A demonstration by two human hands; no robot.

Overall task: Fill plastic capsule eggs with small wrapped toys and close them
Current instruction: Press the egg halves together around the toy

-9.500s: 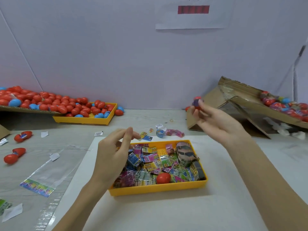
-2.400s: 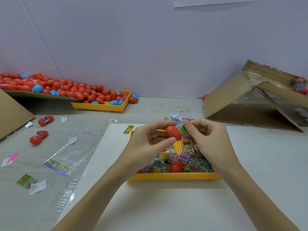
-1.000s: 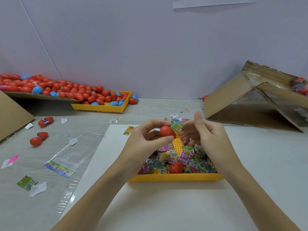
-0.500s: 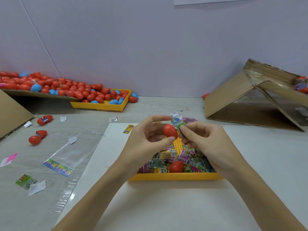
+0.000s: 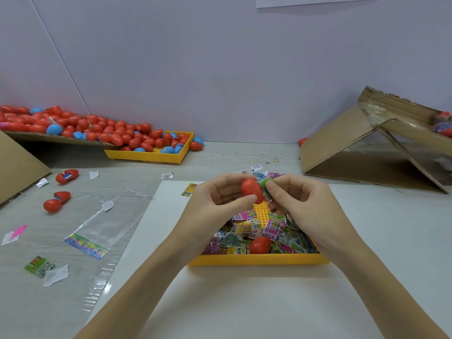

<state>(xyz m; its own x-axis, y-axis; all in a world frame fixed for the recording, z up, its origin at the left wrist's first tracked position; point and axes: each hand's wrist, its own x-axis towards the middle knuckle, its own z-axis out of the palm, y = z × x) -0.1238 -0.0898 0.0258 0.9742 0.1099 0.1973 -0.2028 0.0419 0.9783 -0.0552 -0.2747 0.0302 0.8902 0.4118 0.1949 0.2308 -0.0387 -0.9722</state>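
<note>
- Right now, head view: left hand (image 5: 217, 201) is gripping a red capsule egg (image 5: 252, 190) above the yellow tray (image 5: 256, 260); right hand (image 5: 305, 204) is pinching a green wrapped toy (image 5: 265, 186) against it.
- Likely risk: crumpled wrapper is bulging outside, jamming closure.

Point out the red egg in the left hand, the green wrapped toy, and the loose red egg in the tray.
red egg (image 5: 252, 190), head view, its rounded shell.
green wrapped toy (image 5: 265, 185), head view, wrapper's exposed end.
loose red egg (image 5: 259, 244), head view, shell middle.
</note>
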